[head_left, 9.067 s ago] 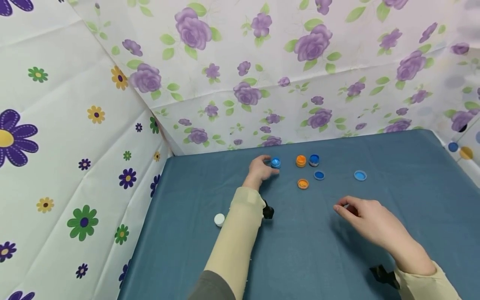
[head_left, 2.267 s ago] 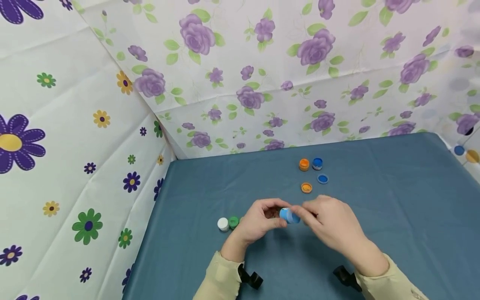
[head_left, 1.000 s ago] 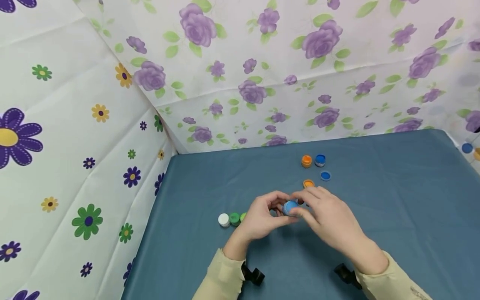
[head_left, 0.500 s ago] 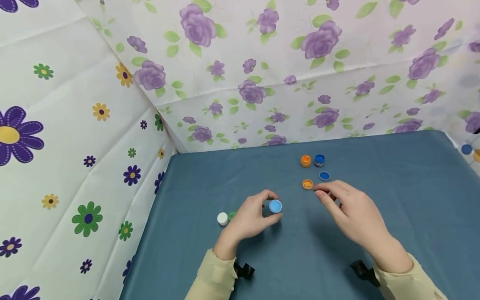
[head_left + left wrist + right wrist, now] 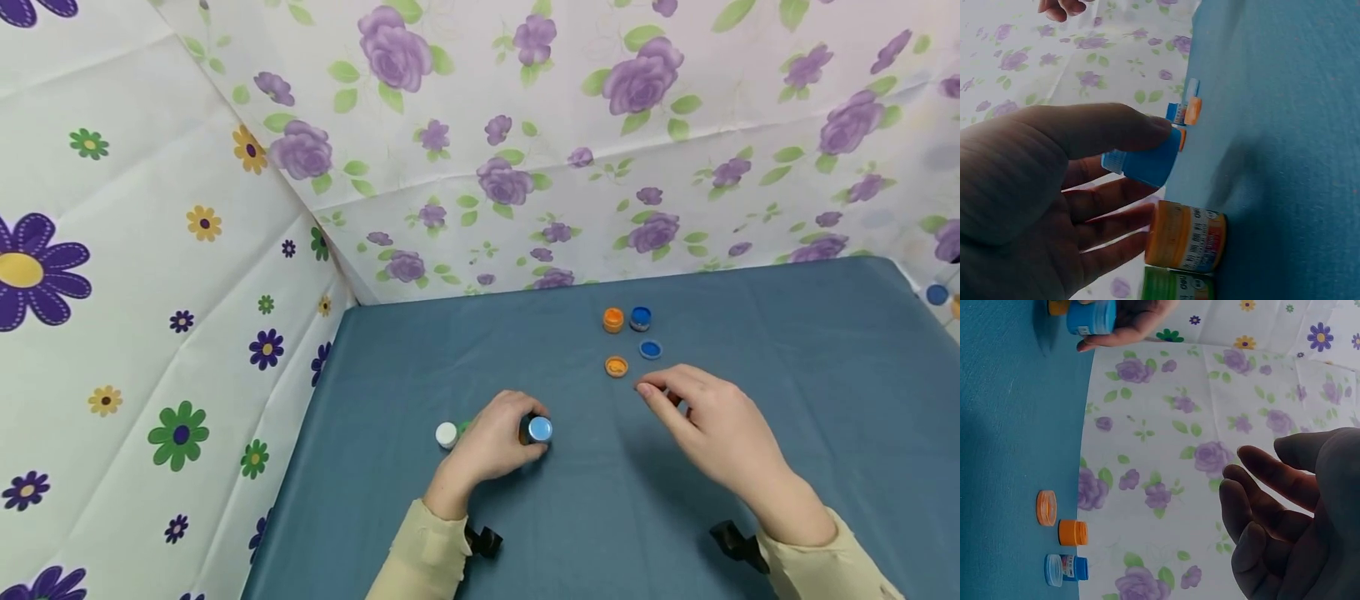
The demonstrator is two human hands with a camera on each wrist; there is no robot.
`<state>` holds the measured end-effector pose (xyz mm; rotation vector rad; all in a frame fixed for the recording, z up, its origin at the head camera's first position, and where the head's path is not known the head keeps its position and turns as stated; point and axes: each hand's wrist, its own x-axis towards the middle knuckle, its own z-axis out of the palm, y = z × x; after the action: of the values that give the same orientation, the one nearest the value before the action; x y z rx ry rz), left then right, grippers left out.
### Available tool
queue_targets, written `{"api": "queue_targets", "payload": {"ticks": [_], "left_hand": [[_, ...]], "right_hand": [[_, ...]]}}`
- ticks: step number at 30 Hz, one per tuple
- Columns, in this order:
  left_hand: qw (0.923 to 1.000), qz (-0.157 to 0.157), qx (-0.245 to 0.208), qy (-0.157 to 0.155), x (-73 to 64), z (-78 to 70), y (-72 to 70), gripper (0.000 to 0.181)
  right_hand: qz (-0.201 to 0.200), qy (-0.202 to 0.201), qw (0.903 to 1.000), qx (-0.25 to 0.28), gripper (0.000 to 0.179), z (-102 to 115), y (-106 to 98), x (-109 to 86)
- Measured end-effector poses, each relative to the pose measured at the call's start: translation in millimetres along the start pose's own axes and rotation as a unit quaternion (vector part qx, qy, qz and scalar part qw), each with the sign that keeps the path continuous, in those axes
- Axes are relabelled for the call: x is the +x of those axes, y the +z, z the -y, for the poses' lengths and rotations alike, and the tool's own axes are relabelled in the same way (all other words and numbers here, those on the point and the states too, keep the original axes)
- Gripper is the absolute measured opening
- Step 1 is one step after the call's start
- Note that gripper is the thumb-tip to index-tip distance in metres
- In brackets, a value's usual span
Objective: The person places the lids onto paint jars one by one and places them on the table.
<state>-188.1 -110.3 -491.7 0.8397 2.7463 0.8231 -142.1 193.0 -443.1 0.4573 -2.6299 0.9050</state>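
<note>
My left hand (image 5: 491, 442) holds a light blue paint jar (image 5: 540, 429) between thumb and fingers, its lid on. In the left wrist view the blue jar (image 5: 1147, 159) is tilted, close above a capped orange-yellow jar (image 5: 1185, 237), with a green jar (image 5: 1175, 284) beside that one. A white-capped jar (image 5: 446, 435) stands left of this hand, which partly covers the green jar (image 5: 463, 427). My right hand (image 5: 712, 421) hovers over the table, fingers loosely bent; the right wrist view shows nothing in its fingers (image 5: 1266, 475).
Toward the back stand an uncapped orange jar (image 5: 612, 320) and an uncapped dark blue jar (image 5: 641, 318). Their orange lid (image 5: 617, 367) and blue lid (image 5: 650, 349) lie in front. A flowered sheet (image 5: 450, 167) hangs behind the blue-covered table (image 5: 585, 517).
The light blue jar, earlier uncapped at the back, came between both hands and now has its lid on. The right hand let go and moved right; the left carried the jar left and toward me.
</note>
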Motion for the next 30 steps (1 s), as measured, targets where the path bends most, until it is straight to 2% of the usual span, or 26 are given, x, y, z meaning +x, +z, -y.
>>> {"api": "queue_targets", "payload": {"ticks": [9, 14, 19, 23, 26, 30], "left_hand": [[0.9986, 0.011, 0.050, -0.010, 1.3, 6.5, 7.2, 0.029], [0.9980, 0.019, 0.055, -0.023, 1.8, 7.6, 8.3, 0.029], [0.9980, 0.020, 0.055, -0.022, 1.8, 7.7, 8.8, 0.030], [0.9988, 0.029, 0.038, -0.013, 0.4, 8.8, 5.9, 0.041], [0.9993, 0.036, 0.004, -0.009, 2.4, 7.6, -3.4, 0.053], [0.9983, 0.043, -0.038, -0.012, 17.8, 3.7, -18.6, 0.059]], "right_hand": [[0.012, 0.001, 0.9999, -0.006, 0.013, -1, 1, 1.0], [0.022, 0.003, 0.9997, -0.007, 0.015, -2, 0, 1.0], [0.024, 0.010, 0.9996, -0.013, 0.017, -6, -3, 0.2], [0.038, 0.022, 0.9990, -0.010, 0.019, -12, -4, -0.9], [0.059, 0.037, 0.9975, -0.008, 0.022, -20, -5, -1.8], [0.099, 0.073, 0.9923, -0.007, 0.029, -36, -8, -1.4]]}}
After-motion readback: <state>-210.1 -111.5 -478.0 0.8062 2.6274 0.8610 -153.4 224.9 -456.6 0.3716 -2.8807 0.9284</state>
